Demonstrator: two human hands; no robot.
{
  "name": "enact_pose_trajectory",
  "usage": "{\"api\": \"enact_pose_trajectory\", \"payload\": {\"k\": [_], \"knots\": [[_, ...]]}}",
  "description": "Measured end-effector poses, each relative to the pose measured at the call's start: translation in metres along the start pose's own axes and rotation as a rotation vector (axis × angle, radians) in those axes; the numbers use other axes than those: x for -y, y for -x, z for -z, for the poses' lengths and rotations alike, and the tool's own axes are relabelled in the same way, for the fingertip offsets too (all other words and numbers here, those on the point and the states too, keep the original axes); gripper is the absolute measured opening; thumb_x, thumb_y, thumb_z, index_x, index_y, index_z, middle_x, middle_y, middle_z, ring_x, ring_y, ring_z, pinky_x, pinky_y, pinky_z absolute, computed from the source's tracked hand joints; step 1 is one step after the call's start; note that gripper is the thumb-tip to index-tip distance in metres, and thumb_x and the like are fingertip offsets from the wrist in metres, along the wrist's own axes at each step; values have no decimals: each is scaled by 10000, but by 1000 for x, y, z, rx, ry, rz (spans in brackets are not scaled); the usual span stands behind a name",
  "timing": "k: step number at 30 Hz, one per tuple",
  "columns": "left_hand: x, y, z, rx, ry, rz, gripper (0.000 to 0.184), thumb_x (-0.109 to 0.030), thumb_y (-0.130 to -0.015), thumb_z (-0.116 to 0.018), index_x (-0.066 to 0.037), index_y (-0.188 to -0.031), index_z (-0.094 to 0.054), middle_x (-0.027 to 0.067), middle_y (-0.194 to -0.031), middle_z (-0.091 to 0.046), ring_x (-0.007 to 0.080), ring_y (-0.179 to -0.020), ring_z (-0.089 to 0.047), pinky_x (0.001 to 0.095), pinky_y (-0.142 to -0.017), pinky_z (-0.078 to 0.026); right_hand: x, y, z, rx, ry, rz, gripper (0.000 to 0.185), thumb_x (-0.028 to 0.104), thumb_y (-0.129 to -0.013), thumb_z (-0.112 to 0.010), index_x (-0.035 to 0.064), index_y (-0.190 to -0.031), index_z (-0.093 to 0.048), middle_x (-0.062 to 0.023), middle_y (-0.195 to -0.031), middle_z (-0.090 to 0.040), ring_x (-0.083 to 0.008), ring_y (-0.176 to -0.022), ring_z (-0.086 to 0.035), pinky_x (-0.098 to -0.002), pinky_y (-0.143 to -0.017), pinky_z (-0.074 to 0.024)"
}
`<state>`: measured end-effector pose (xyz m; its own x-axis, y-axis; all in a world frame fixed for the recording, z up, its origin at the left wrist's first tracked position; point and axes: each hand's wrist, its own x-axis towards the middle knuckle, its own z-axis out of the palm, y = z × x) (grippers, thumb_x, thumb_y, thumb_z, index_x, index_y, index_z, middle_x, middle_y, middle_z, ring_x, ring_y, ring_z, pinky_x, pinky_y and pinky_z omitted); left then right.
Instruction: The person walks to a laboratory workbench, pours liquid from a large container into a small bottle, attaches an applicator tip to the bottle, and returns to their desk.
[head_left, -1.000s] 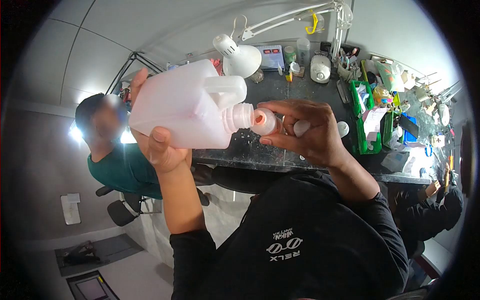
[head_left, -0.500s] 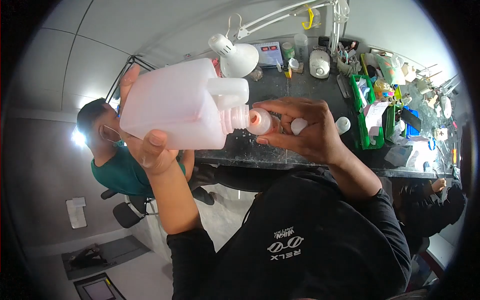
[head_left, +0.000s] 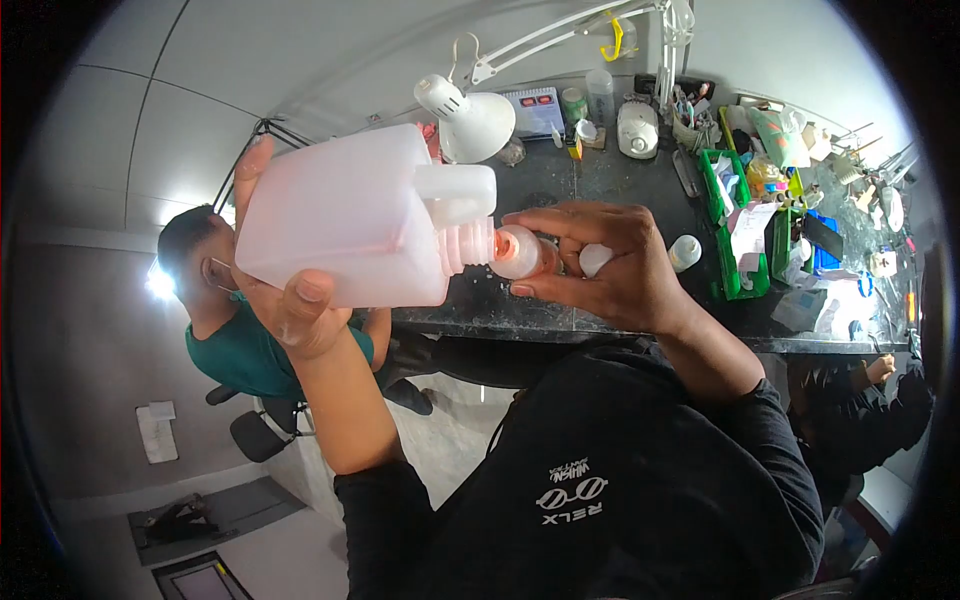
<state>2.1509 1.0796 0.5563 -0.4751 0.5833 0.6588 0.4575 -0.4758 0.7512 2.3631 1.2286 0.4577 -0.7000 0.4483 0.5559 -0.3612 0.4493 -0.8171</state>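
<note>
My left hand [head_left: 305, 315] is wrapped around a large translucent pinkish-white jug [head_left: 335, 215], which lies on its side in the air. The jug's threaded neck points right and meets the mouth of a small clear plastic bottle [head_left: 518, 253]. Reddish liquid shows at the bottle's mouth and inside it. My right hand [head_left: 625, 260] pinches that bottle between thumb and fingers. A small white cap [head_left: 596, 261] is also tucked in the fingers of this hand. Part of the bottle's body is hidden by the fingers.
Below my hands is a black worktable [head_left: 540, 310]. A white desk lamp [head_left: 478, 125], green trays [head_left: 740, 250] with small items, and a white-capped bottle [head_left: 685, 252] stand around. A person in a green shirt [head_left: 235, 350] sits at left; another person's hand [head_left: 880, 369] shows far right.
The jug has shifted slightly down and left, with its neck now closer over the bottle's mouth. More reddish liquid shows in the small bottle.
</note>
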Motion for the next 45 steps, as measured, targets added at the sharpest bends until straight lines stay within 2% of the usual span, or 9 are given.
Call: {"api": "enact_pose_trajectory", "payload": {"k": [6,13,22,25,30,36,37,39,45], "knots": [[-2,1,-3,28,67,41,1145,-473,-615,-899,76,-1457,-349,155,-1184,-600,248,-1109,-627,351,-970,-528,-3,1,-1,-13,-16,5,576,114,-693,-907,59,-1232,-710,7,-568,-528,-70,-620,-586,-289,-700,-488],[0,4,-1,36,101,35,1117,-441,-642,-893,72,-1463,-335,146,-1181,-598,255,-1113,-626,363,-968,-530,-1,1,-2,-8,-24,-10,584,121,-690,-911,62,-1235,-708,13,-566,-523,-69,-632,-582,-286,-683,-472],[16,25,-9,-70,206,58,1111,-505,-693,-878,37,-1481,-312,139,-1232,-592,286,-1166,-605,413,-1009,-507,1,3,-4,-32,-60,16,571,92,-690,-903,52,-1226,-709,10,-589,-538,-78,-611,-571,-283,-649,-454],[25,37,-9,-92,234,56,1080,-516,-730,-851,1,-1499,-297,141,-1264,-576,305,-1196,-588,438,-1024,-499,6,4,-2,-19,-63,-49,560,82,-692,-899,51,-1219,-713,14,-588,-533,-78,-609,-565,-278,-629,-445],[31,55,-19,-218,308,126,1088,-566,-768,-800,-26,-1527,-237,174,-1370,-513,340,-1252,-556,479,-1042,-489,4,3,-4,-41,-64,10,573,77,-682,-904,47,-1221,-713,19,-589,-532,-57,-611,-549,-254,-609,-427],[43,72,-24,-297,415,152,1040,-562,-806,-763,-53,-1539,-229,181,-1397,-499,350,-1278,-536,489,-1083,-451,7,4,-5,-44,-59,-38,580,62,-669,-908,45,-1216,-717,30,-595,-533,-40,-632,-539,-238,-594,-413],[45,75,-22,-300,414,151,1040,-562,-806,-763,-53,-1539,-229,181,-1397,-499,350,-1278,-536,489,-1083,-451,7,4,-5,-35,-43,-37,577,57,-669,-907,45,-1214,-719,32,-600,-536,-40,-637,-540,-238,-592,-411],[48,81,-20,-252,419,145,932,-600,-902,-639,-100,-1571,-227,172,-1495,-428,373,-1351,-466,550,-1117,-405,6,5,-6,-26,-47,-35,579,55,-667,-907,47,-1215,-719,31,-607,-537,-40,-630,-532,-238,-591,-409],[53,91,-23,-289,476,180,885,-599,-915,-618,-110,-1562,-263,148,-1507,-423,379,-1374,-442,568,-1133,-382,7,4,-9,-24,-61,-32,569,42,-672,-902,36,-1210,-718,39,-632,-532,-37,-613,-498,-227,-584,-391]]}}
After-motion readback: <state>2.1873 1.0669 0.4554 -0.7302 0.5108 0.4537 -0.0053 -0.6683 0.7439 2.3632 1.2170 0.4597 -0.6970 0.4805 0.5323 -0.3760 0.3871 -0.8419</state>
